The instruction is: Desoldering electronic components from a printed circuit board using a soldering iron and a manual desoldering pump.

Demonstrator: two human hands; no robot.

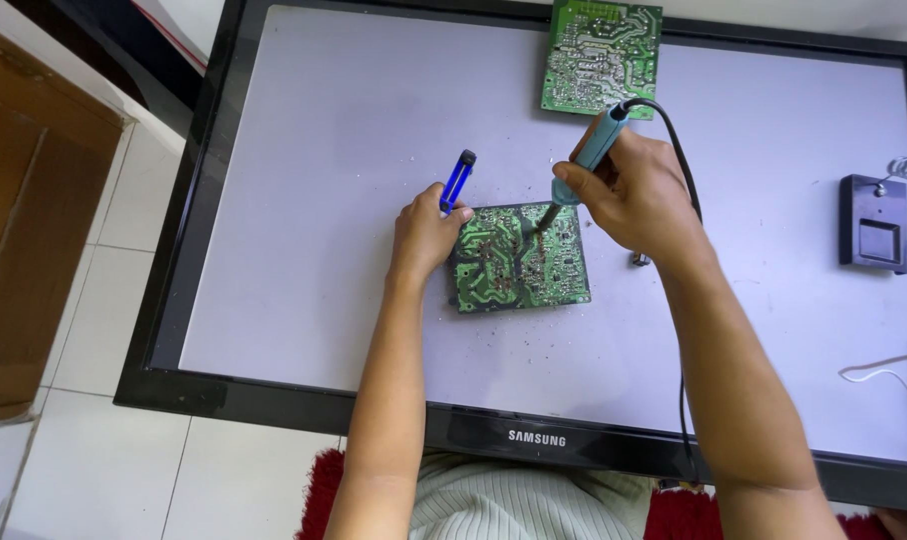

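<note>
Circuit board (519, 258), green and bare of any housing, lies flat at the centre of the frame on the pale screen of a flat television panel (304, 180) that serves as the work surface. Dark specks of debris lie scattered on and around it.

The left hand (426, 232) presses on the board's left edge, its fingers also clenched around a slim blue pen-shaped tool (458, 180) that points toward the upper part of the frame. The right hand (636, 190) grips a soldering iron (586, 160) by its teal handle; the tip rests on the upper middle of the board, and a black cord (686, 180) trails over the wrist.

The board appears light, thin and rigid, and likely slides easily on the smooth panel. Its soldered face looks fragile and sharp with pin ends, so the edges or corners are judged the safest places to hold.

A second green board (602, 55) lies at the upper centre. A black iron stand (876, 222) sits at the right.
</note>
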